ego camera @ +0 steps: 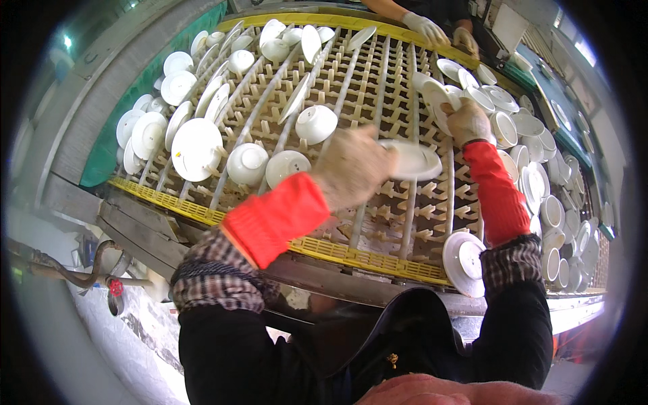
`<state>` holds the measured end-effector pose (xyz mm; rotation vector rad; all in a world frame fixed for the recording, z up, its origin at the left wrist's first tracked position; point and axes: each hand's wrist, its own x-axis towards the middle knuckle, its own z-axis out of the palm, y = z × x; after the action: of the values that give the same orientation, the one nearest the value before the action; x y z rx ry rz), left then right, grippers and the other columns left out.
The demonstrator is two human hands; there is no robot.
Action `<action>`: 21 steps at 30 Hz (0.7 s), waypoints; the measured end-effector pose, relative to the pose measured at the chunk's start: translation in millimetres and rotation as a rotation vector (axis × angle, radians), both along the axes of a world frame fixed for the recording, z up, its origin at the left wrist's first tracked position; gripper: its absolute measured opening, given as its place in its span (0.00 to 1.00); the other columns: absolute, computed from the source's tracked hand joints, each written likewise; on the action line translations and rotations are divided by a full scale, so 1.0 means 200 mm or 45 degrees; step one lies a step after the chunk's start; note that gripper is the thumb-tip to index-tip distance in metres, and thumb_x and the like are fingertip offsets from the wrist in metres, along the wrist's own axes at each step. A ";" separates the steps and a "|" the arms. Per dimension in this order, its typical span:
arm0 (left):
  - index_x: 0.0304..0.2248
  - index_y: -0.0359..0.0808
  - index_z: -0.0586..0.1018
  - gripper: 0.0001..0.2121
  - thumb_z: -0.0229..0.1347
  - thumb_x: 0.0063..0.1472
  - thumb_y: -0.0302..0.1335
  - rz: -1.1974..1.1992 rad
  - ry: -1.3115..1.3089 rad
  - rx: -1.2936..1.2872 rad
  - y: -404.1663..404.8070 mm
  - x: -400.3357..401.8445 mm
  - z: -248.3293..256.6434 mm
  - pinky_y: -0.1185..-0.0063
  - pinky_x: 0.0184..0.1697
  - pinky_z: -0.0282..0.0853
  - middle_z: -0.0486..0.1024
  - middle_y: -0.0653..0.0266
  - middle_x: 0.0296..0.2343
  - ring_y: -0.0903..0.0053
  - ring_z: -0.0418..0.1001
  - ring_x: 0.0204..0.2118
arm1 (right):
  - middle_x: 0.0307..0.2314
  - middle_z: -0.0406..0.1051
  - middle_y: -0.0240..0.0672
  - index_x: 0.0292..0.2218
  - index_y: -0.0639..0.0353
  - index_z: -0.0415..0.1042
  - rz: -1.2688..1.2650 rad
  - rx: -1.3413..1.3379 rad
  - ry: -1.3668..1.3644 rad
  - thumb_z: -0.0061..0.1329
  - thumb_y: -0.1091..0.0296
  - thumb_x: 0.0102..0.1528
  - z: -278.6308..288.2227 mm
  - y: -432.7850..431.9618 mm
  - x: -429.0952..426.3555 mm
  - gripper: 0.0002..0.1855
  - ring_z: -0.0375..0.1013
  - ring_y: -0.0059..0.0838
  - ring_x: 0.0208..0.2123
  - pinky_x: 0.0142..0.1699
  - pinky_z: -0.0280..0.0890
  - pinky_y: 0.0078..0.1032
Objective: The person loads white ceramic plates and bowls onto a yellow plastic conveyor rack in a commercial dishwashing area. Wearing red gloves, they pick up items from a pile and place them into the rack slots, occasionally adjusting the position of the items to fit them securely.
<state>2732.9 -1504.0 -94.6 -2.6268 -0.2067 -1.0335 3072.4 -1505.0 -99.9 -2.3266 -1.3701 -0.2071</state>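
Observation:
My left hand [354, 167], in a cream glove with a red cuff, is blurred and grips the edge of a white saucer [417, 161] over the pegged conveyor belt [374, 109]. Farther right, my right hand [468, 124], gloved the same way, has its fingers closed on the rim of a tilted white plate [434, 98]. Just left of my left hand a white bowl [316, 124] leans on the pegs. Below my right forearm, a white plate [463, 263] lies at the belt's near edge. Two more bowls, one of them a rounded bowl [247, 164], rest by my left cuff.
Several white plates [196, 149] stand among the pegs at left. Used bowls and dishes [536, 136] are heaped at right. A yellow slotted strip [354, 255] edges the belt, and a green curtain [109, 147] hangs at left. Across the belt, a co-worker's gloved hand [428, 30] rests near the far edge.

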 end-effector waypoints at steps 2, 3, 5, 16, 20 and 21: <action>0.34 0.38 0.86 0.03 0.63 0.63 0.26 0.232 0.011 0.027 0.15 -0.20 0.09 0.67 0.37 0.82 0.77 0.64 0.18 0.72 0.81 0.24 | 0.40 0.84 0.57 0.50 0.61 0.83 -0.082 0.078 -0.011 0.60 0.39 0.64 0.02 -0.04 0.08 0.31 0.85 0.56 0.46 0.54 0.77 0.47; 0.35 0.39 0.87 0.04 0.63 0.64 0.28 0.440 0.054 0.118 0.21 -0.33 0.16 0.67 0.35 0.80 0.78 0.65 0.20 0.71 0.81 0.25 | 0.41 0.84 0.59 0.50 0.62 0.84 -0.114 0.122 0.018 0.61 0.39 0.63 0.04 -0.07 0.12 0.32 0.84 0.57 0.47 0.55 0.76 0.47; 0.41 0.38 0.88 0.11 0.61 0.66 0.35 0.773 -0.028 -0.577 0.33 -0.52 0.24 0.68 0.37 0.79 0.83 0.60 0.29 0.66 0.83 0.31 | 0.40 0.84 0.56 0.51 0.61 0.84 -0.061 0.152 0.072 0.60 0.39 0.64 0.12 -0.12 0.25 0.31 0.85 0.56 0.46 0.51 0.77 0.45; 0.54 0.28 0.82 0.29 0.59 0.64 0.46 1.437 0.026 -0.964 0.60 -0.86 0.08 0.58 0.62 0.72 0.84 0.42 0.48 0.47 0.80 0.55 | 0.37 0.83 0.52 0.61 0.59 0.71 0.500 -0.249 -0.546 0.55 0.65 0.67 0.06 0.41 -0.16 0.23 0.86 0.52 0.37 0.38 0.81 0.40; 0.53 0.31 0.80 0.27 0.60 0.65 0.45 1.587 0.146 -0.626 0.38 -0.83 0.27 0.57 0.60 0.73 0.84 0.43 0.46 0.49 0.82 0.51 | 0.42 0.83 0.53 0.61 0.67 0.69 0.674 -0.107 0.617 0.52 0.61 0.71 0.20 0.27 -0.63 0.24 0.87 0.48 0.38 0.42 0.84 0.36; 0.54 0.32 0.80 0.26 0.62 0.66 0.45 1.601 0.173 -0.508 0.35 -0.77 0.29 0.58 0.61 0.73 0.85 0.47 0.46 0.53 0.83 0.50 | 0.46 0.83 0.50 0.58 0.69 0.73 0.467 -0.022 1.598 0.50 0.57 0.73 0.29 0.17 -0.66 0.23 0.88 0.42 0.42 0.49 0.85 0.32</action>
<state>2578.8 -1434.4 -36.6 -2.0826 -1.8464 -0.3494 2940.6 -1471.7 -42.1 -1.5398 -1.0077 1.1574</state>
